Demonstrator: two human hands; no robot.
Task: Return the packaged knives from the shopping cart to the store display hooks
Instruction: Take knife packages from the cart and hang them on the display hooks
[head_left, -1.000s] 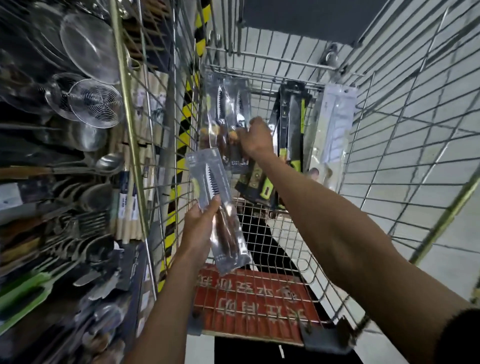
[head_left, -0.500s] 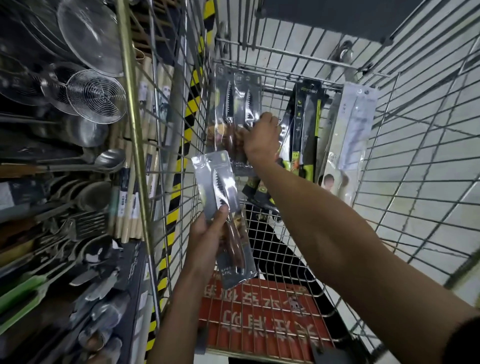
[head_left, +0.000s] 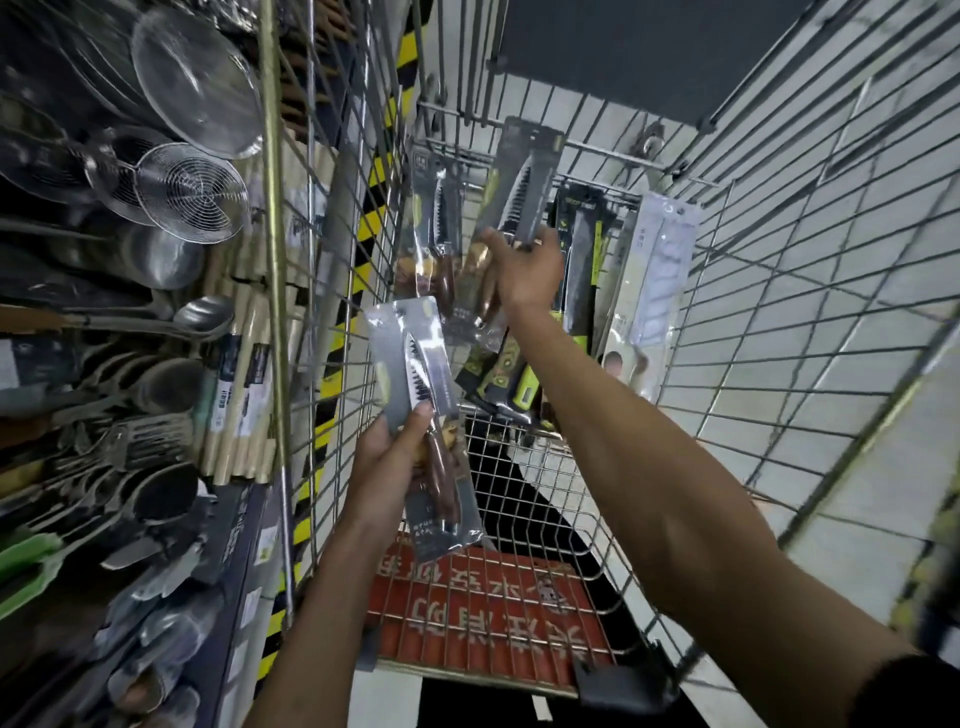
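- My left grip pinches a packaged knife by its lower half, upright over the shopping cart.
- My right grip clasps a second knife pack at the cart's far end, my fingers covering its middle.
- The utensil rack on the left is blurred, so I can't make out the hooks.

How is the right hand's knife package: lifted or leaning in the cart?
Lifted: the right hand grips the package tilted, above the leaning pack.
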